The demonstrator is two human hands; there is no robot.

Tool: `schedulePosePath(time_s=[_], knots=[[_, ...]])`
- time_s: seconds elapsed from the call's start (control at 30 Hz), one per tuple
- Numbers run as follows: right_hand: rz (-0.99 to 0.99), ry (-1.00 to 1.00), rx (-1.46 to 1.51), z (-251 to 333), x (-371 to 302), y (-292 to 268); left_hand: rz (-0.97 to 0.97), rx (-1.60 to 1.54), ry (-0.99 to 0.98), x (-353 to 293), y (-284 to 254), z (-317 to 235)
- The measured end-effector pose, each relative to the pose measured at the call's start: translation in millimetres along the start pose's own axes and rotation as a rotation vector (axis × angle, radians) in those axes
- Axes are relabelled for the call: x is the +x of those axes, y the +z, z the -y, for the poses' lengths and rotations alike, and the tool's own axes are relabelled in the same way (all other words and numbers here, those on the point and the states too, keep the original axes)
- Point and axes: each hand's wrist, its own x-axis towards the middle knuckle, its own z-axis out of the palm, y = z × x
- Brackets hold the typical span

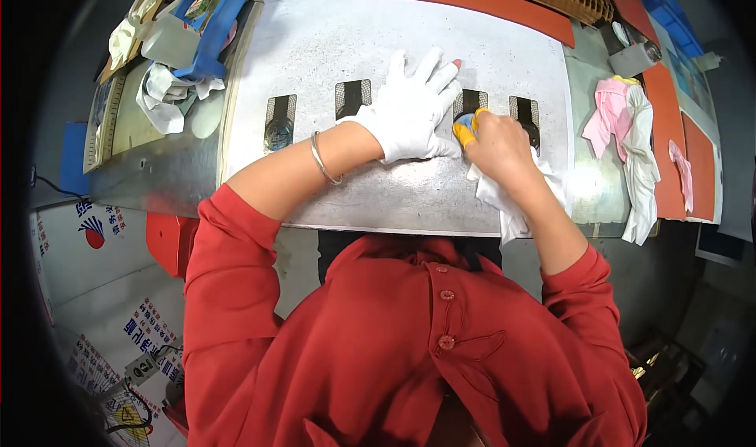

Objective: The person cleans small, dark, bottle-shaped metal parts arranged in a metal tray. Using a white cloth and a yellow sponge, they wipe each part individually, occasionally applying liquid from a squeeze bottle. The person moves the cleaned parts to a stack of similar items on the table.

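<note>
Dark mesh-patterned panel (472,99), third from the left of four on a speckled grey sheet (378,203), lies partly under the right hand (502,144) — grip curled closed on a small blue piece (468,122), yellow at the fingertips (465,136). The left hand (413,112), white-gloved, spreads flat beside it. One crumpled white cloth (513,207) hangs over the counter's (161,175) near edge.

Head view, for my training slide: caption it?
Gloved left hand spread on a pale panel, right hand pinching something blue.
</note>
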Motion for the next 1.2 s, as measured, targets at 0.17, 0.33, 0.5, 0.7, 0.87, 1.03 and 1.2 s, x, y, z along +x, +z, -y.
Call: schedulePosePath(time_s=[0.17,0.33,0.5,0.7,0.87,1.03,1.2], knots=[[0.033,-0.014,0.038,2,-28,4,0.086,-0.017,0.013,3,-10,-1],[0.121,-0.065,0.019,6,-45,-6,0.082,-0.146,-0.02,-8,-20,13],[0.021,-0.086,0.027,29,-13,-35,0.018,-0.068,-0.167,-48,-32,40],[0.077,-0.073,0.021,56,61,-11,-0.055,0.021,-0.229,-60,-15,36],[0.082,-0.075,0.001,63,81,6,-0.1,0.015,-0.262,-64,-8,34],[0.099,-0.078,-0.022,64,74,12,-0.081,-0.017,-0.303,-59,-4,32],[0.102,-0.098,-0.041,63,50,19,-0.106,-0.046,-0.194,-60,-12,34]])
